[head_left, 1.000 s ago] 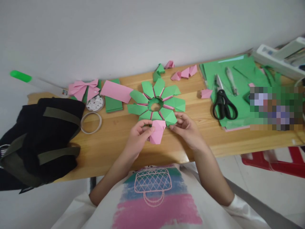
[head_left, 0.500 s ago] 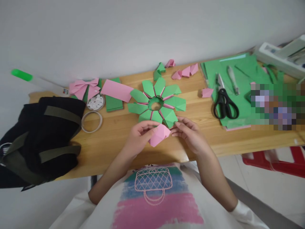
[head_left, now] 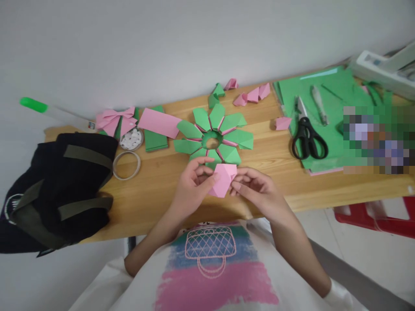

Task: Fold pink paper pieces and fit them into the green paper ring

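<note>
A folded pink paper piece (head_left: 223,181) is held up between my two hands near the table's front. My left hand (head_left: 196,181) pinches its left side, thumb on top. At its right edge, the thumb and fingers of my right hand (head_left: 254,185) close on a small corner fold. Just behind them lies a ring of green folded paper petals (head_left: 238,138) with pink inner edges and a round opening in the middle. My left fingers partly cover the ring's near side.
Scissors (head_left: 304,138) and a white-handled tool (head_left: 319,106) lie on green sheets (head_left: 337,151) at right. Small pink folded pieces (head_left: 254,95) are at the back. On the left are a tape roll (head_left: 126,166), pink bow (head_left: 116,119), pink strip (head_left: 160,122) and black bag (head_left: 78,181).
The pink piece has turned more upright and shifted slightly right. My right hand has left the green ring's near petal and now grips the pink piece's right edge.
</note>
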`<state>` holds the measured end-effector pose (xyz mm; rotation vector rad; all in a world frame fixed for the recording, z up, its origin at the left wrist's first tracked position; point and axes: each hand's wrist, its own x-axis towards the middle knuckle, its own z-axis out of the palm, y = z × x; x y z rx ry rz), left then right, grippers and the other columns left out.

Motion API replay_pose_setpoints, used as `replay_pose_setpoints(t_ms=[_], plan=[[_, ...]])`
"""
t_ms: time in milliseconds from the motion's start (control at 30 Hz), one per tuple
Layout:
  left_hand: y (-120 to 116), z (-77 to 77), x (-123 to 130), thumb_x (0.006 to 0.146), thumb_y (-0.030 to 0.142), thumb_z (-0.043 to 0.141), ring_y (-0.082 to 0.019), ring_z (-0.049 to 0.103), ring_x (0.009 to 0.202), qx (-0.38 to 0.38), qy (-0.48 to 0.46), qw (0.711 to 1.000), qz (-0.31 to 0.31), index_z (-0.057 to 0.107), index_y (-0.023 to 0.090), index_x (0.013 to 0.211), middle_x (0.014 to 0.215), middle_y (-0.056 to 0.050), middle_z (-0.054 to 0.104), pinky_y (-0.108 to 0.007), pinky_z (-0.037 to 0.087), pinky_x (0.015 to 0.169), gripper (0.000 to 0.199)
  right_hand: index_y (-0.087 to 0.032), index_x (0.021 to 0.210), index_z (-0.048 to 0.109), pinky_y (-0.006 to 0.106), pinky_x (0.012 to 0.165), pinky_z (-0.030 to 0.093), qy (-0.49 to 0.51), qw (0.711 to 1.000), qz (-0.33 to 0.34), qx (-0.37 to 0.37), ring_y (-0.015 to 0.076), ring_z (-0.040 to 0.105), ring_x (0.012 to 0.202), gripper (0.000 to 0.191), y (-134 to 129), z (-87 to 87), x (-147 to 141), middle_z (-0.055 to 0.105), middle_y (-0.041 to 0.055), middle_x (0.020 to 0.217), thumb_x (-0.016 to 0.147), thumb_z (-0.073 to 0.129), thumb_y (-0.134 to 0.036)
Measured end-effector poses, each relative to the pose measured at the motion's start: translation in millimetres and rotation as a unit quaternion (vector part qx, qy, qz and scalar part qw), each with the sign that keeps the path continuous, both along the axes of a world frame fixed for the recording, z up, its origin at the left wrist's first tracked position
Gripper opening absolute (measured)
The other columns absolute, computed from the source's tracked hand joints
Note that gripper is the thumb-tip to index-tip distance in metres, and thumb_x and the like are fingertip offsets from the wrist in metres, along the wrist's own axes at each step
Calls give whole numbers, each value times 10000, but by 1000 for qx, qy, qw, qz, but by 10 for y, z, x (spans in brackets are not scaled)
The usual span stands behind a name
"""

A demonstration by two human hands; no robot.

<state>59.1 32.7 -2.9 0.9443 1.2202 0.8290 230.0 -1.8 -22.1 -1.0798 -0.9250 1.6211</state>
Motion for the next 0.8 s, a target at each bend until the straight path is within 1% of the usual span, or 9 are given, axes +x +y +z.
replay_pose_setpoints(t_ms=[100,233,333,400,433,533,633,700,800], plan=[[-28,11,5,661,266,765,-128,625,625,12,8,1000,-22,562,187,1028,665,30,651,-227,502,598,427,-235,951,680,265,641,524,-3,1000,-16,20,114,624,649,195,45,-12,-25,669,-19,713,792,738,-331],[-35,3,-6,644,244,777,-143,661,716,16,18,999,-33,596,174,947,787,-14,710,-224,516,627,360,-232,937,685,264,635,513,-43,998,-48,18,115,606,637,203,77,-74,-26,656,-19,698,786,736,-357],[5,-26,-18,654,256,757,-135,658,698,21,30,999,-6,602,166,929,833,-27,723,-214,514,583,328,-217,871,659,270,616,507,-120,984,-132,0,116,592,622,238,101,-195,6,650,-7,727,768,736,-418],[49,-44,-23,637,269,764,-135,655,662,19,35,999,10,597,161,933,827,-32,729,-203,498,526,357,-223,898,629,277,615,514,-151,970,-189,-9,122,604,638,287,133,-276,38,658,-1,780,749,743,-440],[73,-50,-24,623,277,772,-135,652,639,16,37,999,16,594,159,933,822,-34,731,-198,488,500,377,-230,940,616,284,624,523,-149,969,-198,-14,130,620,655,325,154,-306,53,663,-1,796,739,748,-448],[144,-63,-29,592,302,795,-117,632,567,10,37,999,20,594,153,929,792,-30,733,-185,470,453,419,-236,1013,602,294,655,545,-85,985,-141,-46,145,658,684,423,224,-332,81,683,-7,764,708,762,-481],[203,-75,-42,563,311,816,-104,614,521,1,31,999,19,604,147,931,744,-19,728,-185,482,441,455,-205,895,652,246,631,530,-32,994,-70,-84,119,653,647,408,284,-291,76,693,-4,707,657,796,-504],[236,-77,-59,552,315,822,-107,615,517,-5,34,999,21,609,145,934,720,-16,723,-191,492,443,470,-195,816,664,219,597,512,-13,994,-56,-92,99,633,608,384,311,-258,63,692,-6,687,635,813,-499],[281,-59,-88,554,316,822,-107,616,520,-7,40,999,17,612,144,940,717,-15,717,-191,490,440,473,-201,792,668,213,577,504,13,995,-52,-88,91,619,579,370,336,-221,45,688,-17,670,619,827,-487]])
